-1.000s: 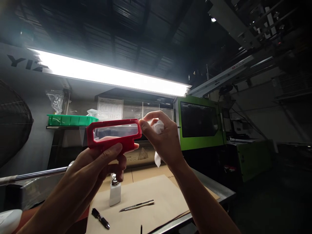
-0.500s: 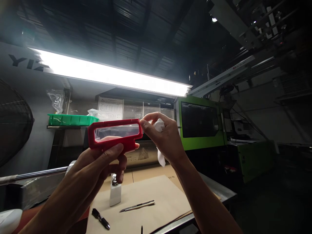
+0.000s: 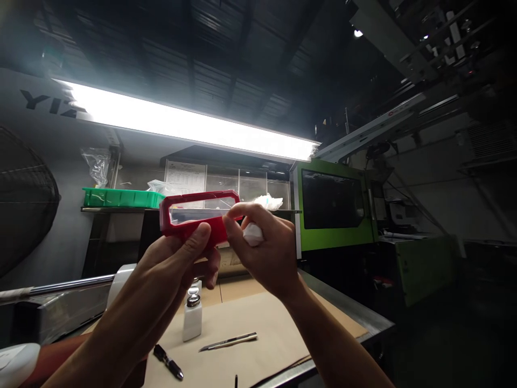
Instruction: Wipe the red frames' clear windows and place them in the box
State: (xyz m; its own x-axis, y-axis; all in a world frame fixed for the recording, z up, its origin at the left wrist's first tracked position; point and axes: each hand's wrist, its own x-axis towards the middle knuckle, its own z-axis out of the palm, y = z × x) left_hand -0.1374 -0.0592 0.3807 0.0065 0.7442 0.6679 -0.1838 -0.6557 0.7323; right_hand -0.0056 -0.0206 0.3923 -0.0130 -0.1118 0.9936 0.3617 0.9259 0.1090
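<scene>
A red plastic frame [image 3: 189,228] with a long window through it is held up in front of the shelf. My left hand [image 3: 181,253] grips its lower left part, thumb on the near face. My right hand [image 3: 266,248] pinches the frame's right end between thumb and forefinger. Tucked in that same right palm is a crumpled white cloth or tissue [image 3: 253,234]. Below the hands, a white bottle [image 3: 193,320] with a metal top stands on the cardboard-covered bench [image 3: 238,366]. Near it lie a craft knife [image 3: 228,341] and a black pen [image 3: 168,362].
A green tray [image 3: 121,198] with plastic bags sits on the shelf behind, under a bright tube lamp [image 3: 194,124]. A large fan [image 3: 24,199] is at the left. The green machine [image 3: 335,237] stands to the right. A metal rod [image 3: 72,286] juts in from the left.
My right hand has moved left and down along the frame's right end. The frame has shifted slightly right and tilted. The cloth is now bunched closer inside my right hand.
</scene>
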